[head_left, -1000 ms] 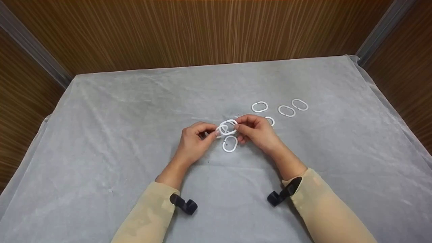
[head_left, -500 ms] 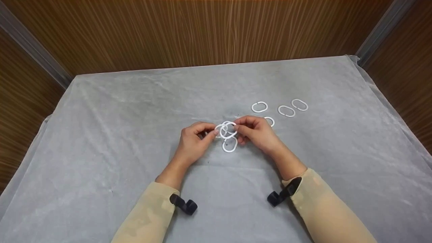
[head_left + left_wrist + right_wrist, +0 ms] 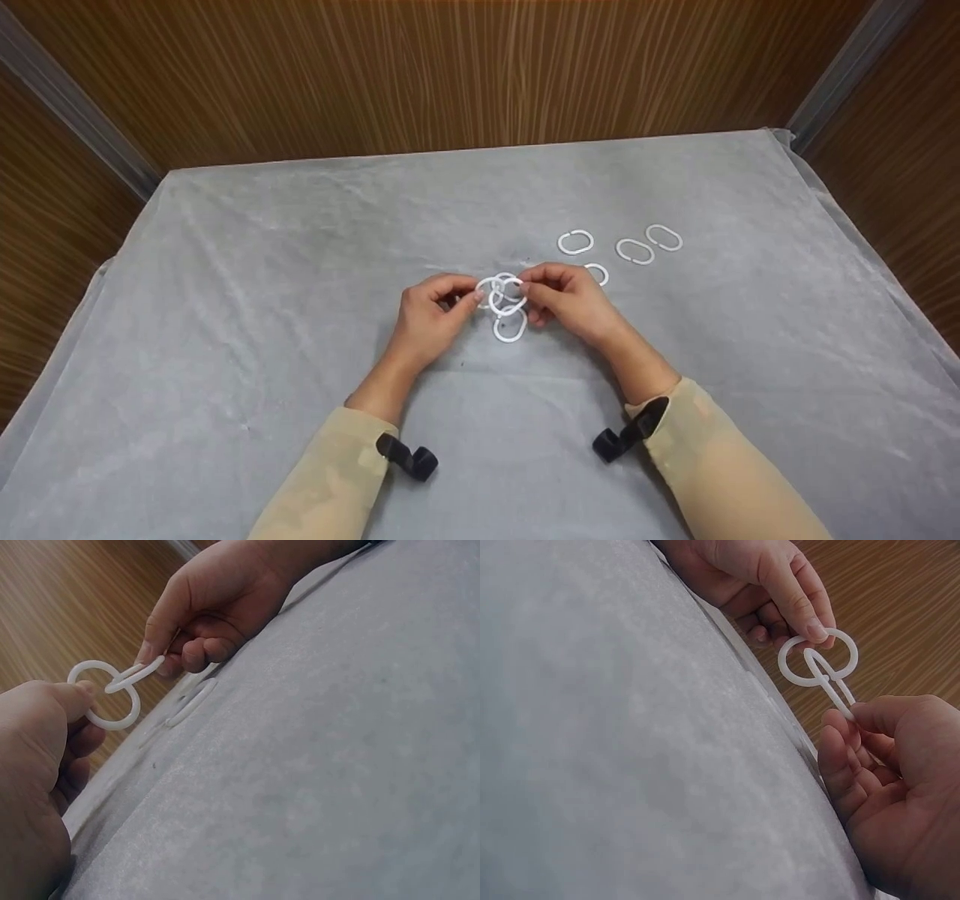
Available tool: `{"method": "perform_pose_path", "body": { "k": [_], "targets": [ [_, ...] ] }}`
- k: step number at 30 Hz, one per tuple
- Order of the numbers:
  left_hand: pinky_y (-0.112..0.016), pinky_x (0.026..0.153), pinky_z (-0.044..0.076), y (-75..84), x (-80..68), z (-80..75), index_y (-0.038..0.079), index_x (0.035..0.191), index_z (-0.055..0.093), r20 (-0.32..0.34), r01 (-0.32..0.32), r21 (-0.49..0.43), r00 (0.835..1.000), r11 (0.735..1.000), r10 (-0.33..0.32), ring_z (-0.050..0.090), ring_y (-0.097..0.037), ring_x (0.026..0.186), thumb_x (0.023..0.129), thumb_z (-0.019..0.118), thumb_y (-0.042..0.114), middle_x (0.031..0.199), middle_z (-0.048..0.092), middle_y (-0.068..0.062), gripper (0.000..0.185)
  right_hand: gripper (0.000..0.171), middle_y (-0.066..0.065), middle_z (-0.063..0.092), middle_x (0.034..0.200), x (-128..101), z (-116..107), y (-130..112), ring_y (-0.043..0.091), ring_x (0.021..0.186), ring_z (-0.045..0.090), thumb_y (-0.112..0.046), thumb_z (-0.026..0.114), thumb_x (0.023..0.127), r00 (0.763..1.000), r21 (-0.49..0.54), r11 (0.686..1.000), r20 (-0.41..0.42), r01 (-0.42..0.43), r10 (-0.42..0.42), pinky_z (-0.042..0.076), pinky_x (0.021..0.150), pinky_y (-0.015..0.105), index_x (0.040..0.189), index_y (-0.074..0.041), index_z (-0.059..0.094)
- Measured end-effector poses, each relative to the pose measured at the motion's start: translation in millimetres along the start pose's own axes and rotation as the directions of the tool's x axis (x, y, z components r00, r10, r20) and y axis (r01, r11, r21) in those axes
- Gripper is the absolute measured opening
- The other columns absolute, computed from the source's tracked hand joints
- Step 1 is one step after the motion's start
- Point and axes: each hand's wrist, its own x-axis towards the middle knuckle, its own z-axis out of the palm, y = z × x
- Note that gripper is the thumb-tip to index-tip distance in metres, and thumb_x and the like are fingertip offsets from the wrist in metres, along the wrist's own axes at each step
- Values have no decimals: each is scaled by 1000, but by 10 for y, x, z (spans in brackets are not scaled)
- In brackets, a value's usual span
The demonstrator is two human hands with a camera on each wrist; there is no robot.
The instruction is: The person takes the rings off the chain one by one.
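Observation:
Thumb and fingers of my left hand (image 3: 431, 315) pinch a white oval ring (image 3: 855, 656) held up over the cloth. A second white ring (image 3: 142, 675) is pinched at its end by my right hand (image 3: 574, 304). In both wrist views this second ring passes through the first, crossing it at an angle. Just below the hands in the head view, another white ring (image 3: 510, 340) lies on the cloth. A further white curve overlaps the held rings there, and I cannot tell whether it belongs to a separate ring.
Beyond my right hand lie more white rings: one (image 3: 577, 253) farther back, two close together at the right, and one (image 3: 604, 276) partly hidden by the hand. A grey cloth (image 3: 262, 262) covers the table. Wood-grain panels (image 3: 465, 75) stand behind and at the sides.
The ring in my right hand has tilted and its lower end has come down toward me, overlapping the ring on the cloth. Both hands stay almost in place, still gripping.

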Motion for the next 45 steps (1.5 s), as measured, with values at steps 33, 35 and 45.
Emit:
{"method": "perform_pose_path", "body": {
  "k": [33, 35, 45],
  "targets": [
    [-26, 69, 51, -10, -1, -14, 1, 100, 81, -51, 12, -9, 999, 1000, -12, 63, -16, 76, 94, 82, 9, 89, 76, 0, 10, 23, 5, 64, 72, -11, 20, -13, 12, 59, 62, -4, 68, 100, 1000, -5, 1000, 20, -9, 9, 56, 57, 25, 115, 14, 68],
    [-26, 69, 52, -7, -2, -18, 3, 100, 82, -53, 11, -4, 999, 1000, -11, 63, -15, 76, 94, 82, 9, 89, 75, 0, 9, 23, 6, 64, 72, -13, 22, -17, 12, 59, 61, -4, 68, 100, 1000, -6, 1000, 21, -7, 7, 56, 56, 25, 114, 14, 67],
    [-28, 70, 52, 3, -10, -4, 6, 99, 82, -85, 31, 2, 996, 1000, -30, 63, -15, 77, 94, 83, 10, 88, 75, -1, 6, 23, 6, 64, 72, -14, 8, -20, 12, 57, 61, -3, 66, 101, 1000, -8, 1000, 19, 3, -2, 56, 55, 25, 115, 16, 66]
  ]
}}
